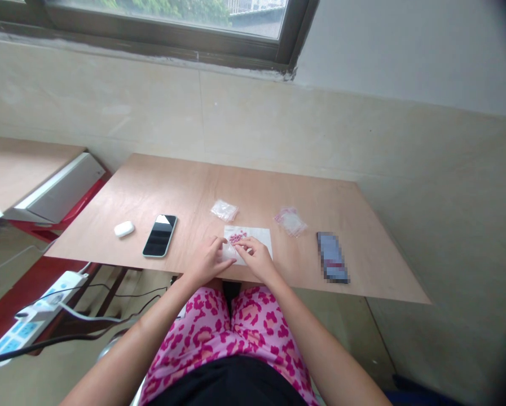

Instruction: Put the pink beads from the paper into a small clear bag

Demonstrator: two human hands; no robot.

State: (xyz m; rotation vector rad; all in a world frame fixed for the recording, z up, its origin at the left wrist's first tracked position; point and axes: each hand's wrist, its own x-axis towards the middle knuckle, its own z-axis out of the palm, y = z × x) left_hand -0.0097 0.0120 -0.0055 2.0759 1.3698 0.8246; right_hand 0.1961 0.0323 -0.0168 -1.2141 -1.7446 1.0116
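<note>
My left hand point(208, 260) has its thumb and fingers curved around a small clear plastic bag point(228, 252) at the table's front edge. Close on its right, my right hand point(256, 260) pinches its thumb and fingertips together at the bag's mouth. Whatever lies between those fingertips is too small to make out. A sheet of white paper point(264, 239) lies under the hands. Just beyond my fingertips, several small pink beads point(237, 236) are gathered on the paper.
A pile of clear bags point(224, 210) lies behind the paper, with pink-edged bags point(290, 221) to its right. Leftward on the wooden table point(185, 180) are a phone point(160, 235) and a white case point(124, 229). A blurred-out phone-shaped object point(332, 257) lies right. A power strip point(36, 316) sits lower left.
</note>
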